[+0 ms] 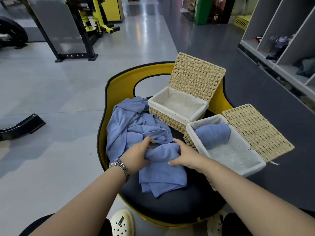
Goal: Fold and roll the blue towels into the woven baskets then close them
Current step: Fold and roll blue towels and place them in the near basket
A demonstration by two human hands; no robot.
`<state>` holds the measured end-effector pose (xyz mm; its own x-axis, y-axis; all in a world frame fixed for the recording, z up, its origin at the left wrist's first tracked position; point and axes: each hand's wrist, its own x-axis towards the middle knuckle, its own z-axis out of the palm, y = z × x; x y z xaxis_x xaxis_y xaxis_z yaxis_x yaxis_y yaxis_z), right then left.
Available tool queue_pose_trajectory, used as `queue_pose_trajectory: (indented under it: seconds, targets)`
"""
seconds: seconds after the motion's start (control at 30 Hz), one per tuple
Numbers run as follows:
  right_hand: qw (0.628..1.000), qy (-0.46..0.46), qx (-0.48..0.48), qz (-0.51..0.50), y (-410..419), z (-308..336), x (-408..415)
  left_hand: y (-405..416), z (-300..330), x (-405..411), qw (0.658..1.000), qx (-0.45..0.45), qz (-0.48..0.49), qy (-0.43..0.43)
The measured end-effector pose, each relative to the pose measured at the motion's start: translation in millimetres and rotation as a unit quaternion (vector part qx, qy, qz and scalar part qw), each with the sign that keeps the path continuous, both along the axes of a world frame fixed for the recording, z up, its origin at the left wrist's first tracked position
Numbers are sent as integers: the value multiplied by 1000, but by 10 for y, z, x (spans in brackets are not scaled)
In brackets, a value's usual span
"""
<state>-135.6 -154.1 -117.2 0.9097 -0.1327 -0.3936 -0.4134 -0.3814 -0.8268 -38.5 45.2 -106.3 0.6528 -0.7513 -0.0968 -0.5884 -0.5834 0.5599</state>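
Note:
A folded blue towel [162, 172] lies on the black cushion in front of me, its far end partly rolled. My left hand [136, 156] and my right hand [185, 156] grip that rolled end from either side. A heap of loose blue towels [129, 123] lies behind my left hand. Two woven baskets with white liners stand open: the far basket [177, 106] holds nothing, and the near basket [238, 157] holds one rolled blue towel [213, 134] at its far end. Both lids [196, 75] [257, 130] are tipped back.
Everything rests on a round black cushion [170, 201] set in a yellow frame [119, 86]. Gym machines [81, 26] stand on the grey floor at the far left. Grey cubby shelves [289, 40] run along the right. White clogs [122, 223] show at the bottom.

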Motion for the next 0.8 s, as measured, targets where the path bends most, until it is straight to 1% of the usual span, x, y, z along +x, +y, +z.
queue_pose_trajectory:
  seconds: [0.07,0.1,0.13,0.2,0.23,0.33,0.37,0.43,0.5,0.57,0.63,0.67,0.73,0.8]
  targets:
    - [1000,-27,-4,-7,-22,1,-14,33,10,15,997,9,73,32]
    - [999,-34,-9,-15,-24,-18,-25,57,9,22,993,26,97,63]
    - [999,-40,-15,-25,-26,-43,-42,84,-13,35,987,53,109,103]
    - [998,-41,-25,-49,-38,-91,-77,114,-63,19,974,95,101,179]
    - [998,-37,-19,-57,-50,-98,-90,122,-97,14,971,101,98,194]
    - [999,-23,-10,-34,-87,-45,-122,144,-96,12,974,68,115,181]
    - [1000,-14,-18,-17,-105,-28,-126,154,-88,17,973,46,116,194]
    - [998,11,-56,28,-125,-25,-136,181,-101,29,972,25,111,207]
    - [991,32,-108,67,-121,-28,-146,200,-110,20,975,26,111,191]
    - [987,11,-147,66,-120,-31,-149,201,-116,22,976,36,113,181]
    - [985,-33,-165,39,-123,-43,-157,196,-86,23,976,28,113,185]
    - [985,-51,-162,25,-123,-46,-166,193,-59,19,977,15,107,185]
    - [988,-80,-135,5,-107,-37,-185,196,-23,15,983,-15,92,159]
    - [987,-104,-120,8,-77,-2,-199,209,-12,11,987,-43,72,135]
